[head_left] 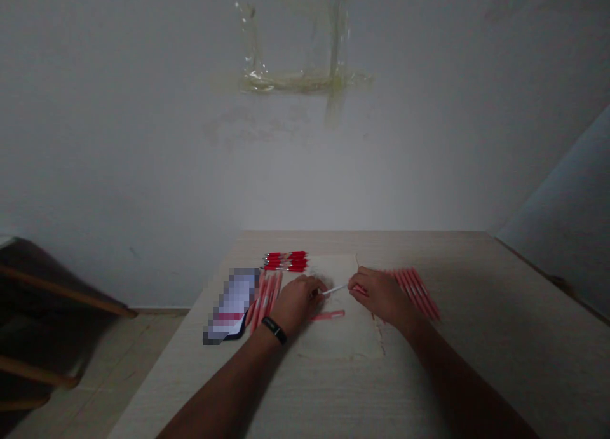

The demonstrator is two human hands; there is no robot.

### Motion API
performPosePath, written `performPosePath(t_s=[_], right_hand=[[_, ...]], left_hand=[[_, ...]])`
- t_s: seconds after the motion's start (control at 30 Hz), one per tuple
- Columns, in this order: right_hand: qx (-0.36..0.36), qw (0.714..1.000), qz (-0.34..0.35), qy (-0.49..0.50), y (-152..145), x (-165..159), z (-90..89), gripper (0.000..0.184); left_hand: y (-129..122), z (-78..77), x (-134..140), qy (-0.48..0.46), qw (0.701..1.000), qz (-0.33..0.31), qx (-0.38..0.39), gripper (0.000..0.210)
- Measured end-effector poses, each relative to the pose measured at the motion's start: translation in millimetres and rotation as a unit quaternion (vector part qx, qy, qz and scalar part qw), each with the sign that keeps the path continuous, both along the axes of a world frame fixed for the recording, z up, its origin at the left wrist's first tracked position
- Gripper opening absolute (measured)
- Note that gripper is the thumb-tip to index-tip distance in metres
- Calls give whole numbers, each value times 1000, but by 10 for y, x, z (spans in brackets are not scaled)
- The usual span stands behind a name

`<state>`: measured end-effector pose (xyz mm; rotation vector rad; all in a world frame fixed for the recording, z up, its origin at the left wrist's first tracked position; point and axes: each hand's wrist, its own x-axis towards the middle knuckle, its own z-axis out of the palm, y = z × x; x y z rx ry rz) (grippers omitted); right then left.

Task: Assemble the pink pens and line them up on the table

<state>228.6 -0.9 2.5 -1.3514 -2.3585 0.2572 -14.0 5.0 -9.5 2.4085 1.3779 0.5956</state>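
My left hand (305,293), with a dark band at the wrist, is closed with its fingertips on one end of a thin white pen refill (337,288). My right hand (379,294) pinches a pink pen barrel (359,290), from which the white refill seems to stick out toward the left. Fingers hide how the two parts meet. Just below, a pink pen piece (331,314) lies on a pale sheet (340,340). Beside my left wrist are several pink pens (264,302). To the right of my right hand is a row of pink pens (419,293).
Several red pens (286,261) lie at the back of the wooden table (305,401). A phone (233,305) with a lit, blurred screen rests at the left. Behind the table is a wall (362,191) with peeling tape (290,83). Dark wooden furniture (38,337) stands at the left.
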Motion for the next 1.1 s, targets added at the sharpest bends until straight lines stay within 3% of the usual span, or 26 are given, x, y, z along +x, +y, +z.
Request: performPosePath(t_s=[0.37,0.73,0.87,1.1], right_hand=[[1,999,-39,9,18,28,-28,8],[-20,999,-31,-20,21,74,-11,8],[-26,997,-62,-33,19,118,-1,11],[-34,997,-47,-45,37,90,-38,7]], left_hand=[[3,-13,-6,0,1000,-1,-6,15],[28,-50,-12,23,1000,-6,-7,17],[24,-57,-12,42,999,-24,-19,16],[8,-35,-13,68,995,-60,-37,18]])
